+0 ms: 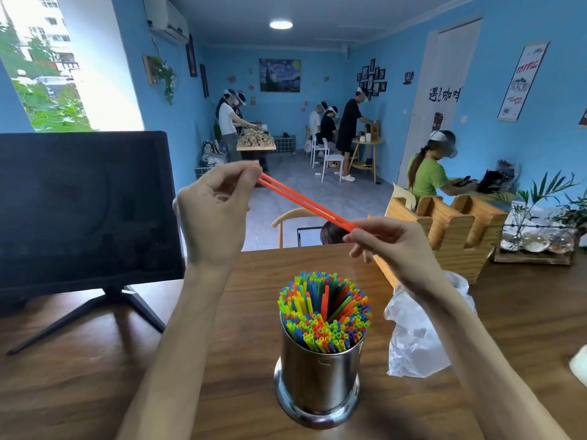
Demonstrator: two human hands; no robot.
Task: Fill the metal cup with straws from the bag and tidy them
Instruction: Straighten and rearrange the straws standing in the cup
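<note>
left hand [213, 207]: pinching far end of two orange straws [305, 201]
right hand [392, 246]: pinching near end
metal cup [317, 379]: packed with straws, on table [95, 376]

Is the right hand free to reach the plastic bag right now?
Probably not yet. The right hand pinches one end of the orange straws, whose other end the left hand holds. The plastic bag lies unblocked just under that forearm.

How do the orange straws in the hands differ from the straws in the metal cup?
The orange straws are one colour, held slanted in the air between the left hand and right hand. The straws in the metal cup are mixed colours, packed roughly upright in the metal cup. Both look equally thin.
</note>
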